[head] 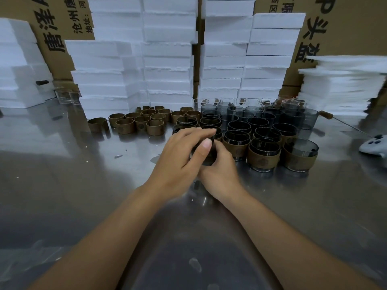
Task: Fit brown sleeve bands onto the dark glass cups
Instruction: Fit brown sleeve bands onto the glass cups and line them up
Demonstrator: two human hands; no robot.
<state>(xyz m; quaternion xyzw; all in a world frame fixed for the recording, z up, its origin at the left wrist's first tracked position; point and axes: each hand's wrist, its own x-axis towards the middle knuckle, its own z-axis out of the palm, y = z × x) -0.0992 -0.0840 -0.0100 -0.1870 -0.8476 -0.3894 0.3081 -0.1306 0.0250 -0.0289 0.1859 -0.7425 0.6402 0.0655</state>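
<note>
**Cup held in both hands, sleeve fit in progress**

A dark cup (pixel 209 159) is held just above the table (pixel 83 174), in front of the near row of cups and close to the person. It is grasped from the left and from above by the left hand (pixel 184 151), whose fingers are curled over the rim and whose thumb is laid across the near side. It is cradled from the right and from below by the right hand (pixel 218 176), which is wrapped round the lower wall. Most of the cup is hidden by the two hands and the view there is blurred, so whether a band is already on the glass cannot be told.

The loose bands (pixel 137 123) are gathered on the table to the left of the cups, well apart from the hands. The sleeved cups (pixel 263 159) are set in the front rows to the right, and the bare cups (pixel 258 122) are packed behind them. Stacks of foam boxes (pixel 167 59) are ranged along the back.

The step in hand is judged to be the seating of one sleeve, or the handling of a cup just taken for it. The task is judged to be partly done, since many bare cups and loose bands remain.

If the band is on, it should next be pressed level round the wall and the cup set down beside the sleeved rows. If not, a loose band must be fetched from the left while the cup is kept steady in one hand. Care is called for near the packed glass.
</note>
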